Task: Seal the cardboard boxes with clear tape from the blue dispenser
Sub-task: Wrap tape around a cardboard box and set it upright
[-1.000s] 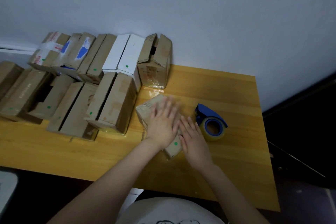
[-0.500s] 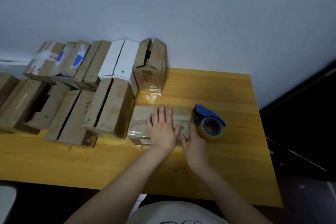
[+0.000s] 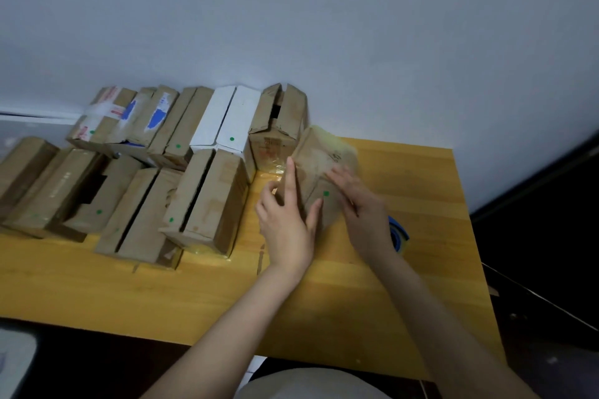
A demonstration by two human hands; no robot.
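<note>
wooden table [image 3: 324, 308] — cardboard boxes [image 3: 207, 201] left | blue dispenser [image 3: 398, 234] right

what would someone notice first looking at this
Two bare hands, left hand and right hand, grip a tilted cardboard box mid-table, blurred. Left of it sit rows of cardboard boxes, two white. The blue dispenser peeks out behind the right wrist.

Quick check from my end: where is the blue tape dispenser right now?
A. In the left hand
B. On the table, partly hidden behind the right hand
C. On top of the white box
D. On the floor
B. The blue tape dispenser sits on the table, mostly hidden behind the right hand; both that hand and the left hand are on the tilted cardboard box.
</note>
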